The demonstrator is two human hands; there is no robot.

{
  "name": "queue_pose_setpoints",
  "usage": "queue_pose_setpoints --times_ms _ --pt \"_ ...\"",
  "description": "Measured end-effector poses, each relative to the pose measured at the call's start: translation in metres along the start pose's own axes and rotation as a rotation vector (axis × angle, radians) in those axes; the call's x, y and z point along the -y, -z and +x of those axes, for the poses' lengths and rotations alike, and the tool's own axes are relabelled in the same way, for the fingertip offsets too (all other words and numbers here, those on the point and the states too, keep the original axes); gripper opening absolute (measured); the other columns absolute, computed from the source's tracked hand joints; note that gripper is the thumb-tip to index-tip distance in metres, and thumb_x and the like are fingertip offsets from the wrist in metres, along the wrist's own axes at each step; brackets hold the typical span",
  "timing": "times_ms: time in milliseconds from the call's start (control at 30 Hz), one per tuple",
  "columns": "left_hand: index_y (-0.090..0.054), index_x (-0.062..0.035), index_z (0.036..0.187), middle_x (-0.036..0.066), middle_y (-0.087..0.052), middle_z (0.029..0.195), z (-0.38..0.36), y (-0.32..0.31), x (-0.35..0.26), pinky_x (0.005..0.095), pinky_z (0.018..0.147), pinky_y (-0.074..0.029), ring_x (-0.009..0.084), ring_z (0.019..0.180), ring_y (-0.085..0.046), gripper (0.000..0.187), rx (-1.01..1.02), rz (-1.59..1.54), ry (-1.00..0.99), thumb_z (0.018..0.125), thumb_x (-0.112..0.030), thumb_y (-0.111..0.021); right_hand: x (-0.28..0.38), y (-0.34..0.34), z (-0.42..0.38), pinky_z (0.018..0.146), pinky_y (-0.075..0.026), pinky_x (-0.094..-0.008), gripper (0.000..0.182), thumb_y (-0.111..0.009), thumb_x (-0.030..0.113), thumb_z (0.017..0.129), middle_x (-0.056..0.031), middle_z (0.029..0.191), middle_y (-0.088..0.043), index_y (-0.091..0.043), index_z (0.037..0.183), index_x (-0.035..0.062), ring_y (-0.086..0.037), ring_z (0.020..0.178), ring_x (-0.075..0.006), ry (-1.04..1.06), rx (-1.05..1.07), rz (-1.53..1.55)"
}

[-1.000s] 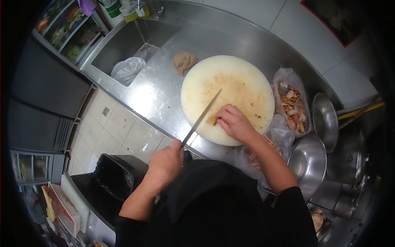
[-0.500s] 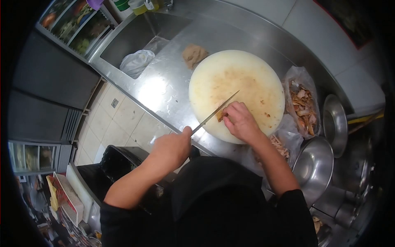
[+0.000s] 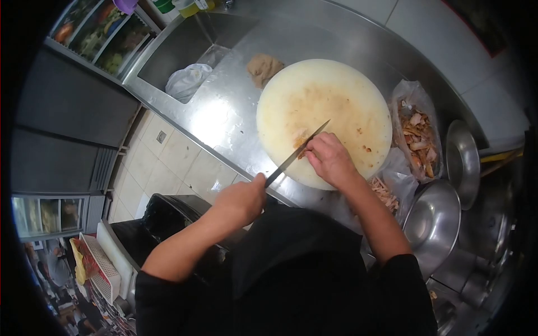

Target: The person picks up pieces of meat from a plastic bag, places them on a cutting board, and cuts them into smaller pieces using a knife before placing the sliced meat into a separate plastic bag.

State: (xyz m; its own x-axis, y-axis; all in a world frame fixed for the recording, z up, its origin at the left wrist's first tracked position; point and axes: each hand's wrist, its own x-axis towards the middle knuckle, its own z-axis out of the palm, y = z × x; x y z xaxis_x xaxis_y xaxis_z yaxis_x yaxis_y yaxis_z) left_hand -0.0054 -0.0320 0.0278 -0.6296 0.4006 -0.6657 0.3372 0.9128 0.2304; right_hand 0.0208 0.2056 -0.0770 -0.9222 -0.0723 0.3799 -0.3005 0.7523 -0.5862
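A view from above of a person in a black top cutting food at a kitchen tabletop. The left hand [image 3: 240,200] is closed in a fist around the handle of a long knife [image 3: 297,153], whose narrow blade slants up and to the right across the near edge of a round cutting board [image 3: 336,95]. The right hand [image 3: 330,158] lies curled, palm down, on the board, its fingers pressing on a small piece of browned meat [image 3: 301,140] right beside the blade. The meat is orange-brown and mostly hidden by the fingers; the blade touches or nearly touches it, but which cannot be told.

The board is thick, pale cream plastic, stained brown across its middle, with a few crumbs scattered to the right of the hand. No brand, label or readable writing shows anywhere.

The tabletop [image 3: 224,117] is shiny stainless steel, streaked and wet-looking. Just beyond the board lies a crumpled brown cloth [image 3: 264,67]. To the upper left is a sunken steel sink [image 3: 179,47] with a bunched white plastic bag [image 3: 189,81] at its near rim. To the right of the board, a clear plastic bag [image 3: 417,131] holds chopped meat pieces. Beside it stand two empty metal bowls, the nearer bowl [image 3: 434,224] large and round, the farther bowl [image 3: 464,162] seen tilted. White wall tiles run behind the tabletop, and pale floor tiles [image 3: 162,168] lie below on the left.
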Motion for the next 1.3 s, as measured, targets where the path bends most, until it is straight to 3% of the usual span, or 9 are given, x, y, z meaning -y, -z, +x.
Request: queue_pose_setpoints --times_ms 233,333,433,667,833,867,1033,1233,1300 --pt "-0.052 -0.0030 0.117 0.026 -0.071 0.092 0.041 0.007 0.016 0.0553 0.081 -0.054 0.0442 0.092 -0.069 0.029 -0.009 -0.142 -0.111 0.102 -0.027 -0.049 0.003 0.007 0.003 0.085 -0.050 -0.0432 0.015 -0.075 0.006 0.080 -0.0121 0.099 -0.059 -0.067 0.093 0.0063 -0.059 0.097 -0.0333 0.018 0.052 0.017" --pt "-0.051 -0.0053 0.113 0.025 -0.070 0.090 0.030 -0.007 0.011 0.0531 0.071 -0.055 0.0416 0.084 -0.070 0.027 -0.210 0.085 -0.098 0.102 -0.030 -0.053 0.006 0.013 -0.002 0.086 -0.050 -0.0447 0.017 -0.075 0.008 0.080 -0.0124 0.102 -0.057 -0.067 0.094 0.0067 -0.058 0.100 -0.0330 -0.018 0.130 -0.132" --pt "-0.051 -0.0079 0.116 0.023 -0.068 0.094 0.009 -0.033 -0.004 0.0531 0.071 -0.056 0.0430 0.082 -0.070 0.027 -0.287 0.145 -0.128 0.102 -0.031 -0.054 -0.006 0.019 -0.011 0.087 -0.050 -0.0447 0.016 -0.074 0.009 0.080 -0.0120 0.103 -0.057 -0.065 0.094 0.0065 -0.057 0.102 -0.0325 0.035 0.048 -0.243" --pt "-0.049 -0.0087 0.117 0.025 -0.066 0.099 0.008 -0.049 -0.005 0.0567 0.074 -0.055 0.0471 0.084 -0.068 0.025 -0.276 0.038 -0.101 0.102 -0.028 -0.053 -0.045 0.141 -0.031 0.087 -0.048 -0.0451 0.016 -0.073 0.005 0.080 -0.0146 0.099 -0.058 -0.062 0.092 0.0049 -0.057 0.101 -0.0352 -0.143 -0.183 -0.409" --pt "-0.049 -0.0054 0.113 0.027 -0.066 0.093 0.002 -0.035 0.006 0.0582 0.075 -0.053 0.0491 0.084 -0.066 0.020 -0.295 -0.011 -0.156 0.101 -0.022 -0.050 -0.071 0.192 -0.035 0.090 -0.050 -0.0430 0.023 -0.074 0.003 0.082 -0.0155 0.107 -0.062 -0.067 0.104 0.0034 -0.060 0.101 -0.0360 -0.236 -0.188 -0.676" --pt "-0.050 -0.0054 0.113 0.027 -0.067 0.093 -0.001 -0.029 0.010 0.0580 0.075 -0.053 0.0491 0.085 -0.066 0.020 -0.303 -0.023 -0.149 0.101 -0.022 -0.050 -0.068 0.192 -0.033 0.090 -0.051 -0.0418 0.025 -0.074 0.002 0.083 -0.0157 0.110 -0.063 -0.068 0.107 0.0031 -0.061 0.102 -0.0360 -0.237 -0.190 -0.713" --pt "-0.051 -0.0034 0.107 0.028 -0.068 0.082 0.001 -0.007 0.033 0.0590 0.076 -0.051 0.0493 0.083 -0.066 0.020 -0.369 -0.108 -0.129 0.100 -0.022 -0.051 -0.026 0.083 -0.013 0.088 -0.054 -0.0418 0.025 -0.073 0.006 0.085 -0.0136 0.108 -0.065 -0.070 0.110 0.0052 -0.064 0.100 -0.0340 -0.001 0.009 -0.118" --pt "-0.052 -0.0024 0.107 0.028 -0.068 0.081 0.000 0.000 0.040 0.0594 0.078 -0.050 0.0500 0.083 -0.065 0.021 -0.320 -0.130 -0.112 0.100 -0.022 -0.051 0.004 0.007 0.014 0.090 -0.051 -0.0384 0.020 -0.069 0.006 0.088 -0.0102 0.115 -0.063 -0.070 0.108 0.0066 -0.059 0.104 -0.0299 0.075 0.208 -0.123" --pt "-0.052 -0.0027 0.108 0.028 -0.068 0.082 -0.011 0.003 0.038 0.0593 0.078 -0.050 0.0500 0.084 -0.065 0.021 -0.278 -0.138 -0.092 0.100 -0.022 -0.050 0.001 0.005 0.002 0.087 -0.052 -0.0395 0.015 -0.068 0.007 0.088 -0.0100 0.108 -0.061 -0.069 0.103 0.0074 -0.059 0.103 -0.0299 0.147 0.112 -0.131"
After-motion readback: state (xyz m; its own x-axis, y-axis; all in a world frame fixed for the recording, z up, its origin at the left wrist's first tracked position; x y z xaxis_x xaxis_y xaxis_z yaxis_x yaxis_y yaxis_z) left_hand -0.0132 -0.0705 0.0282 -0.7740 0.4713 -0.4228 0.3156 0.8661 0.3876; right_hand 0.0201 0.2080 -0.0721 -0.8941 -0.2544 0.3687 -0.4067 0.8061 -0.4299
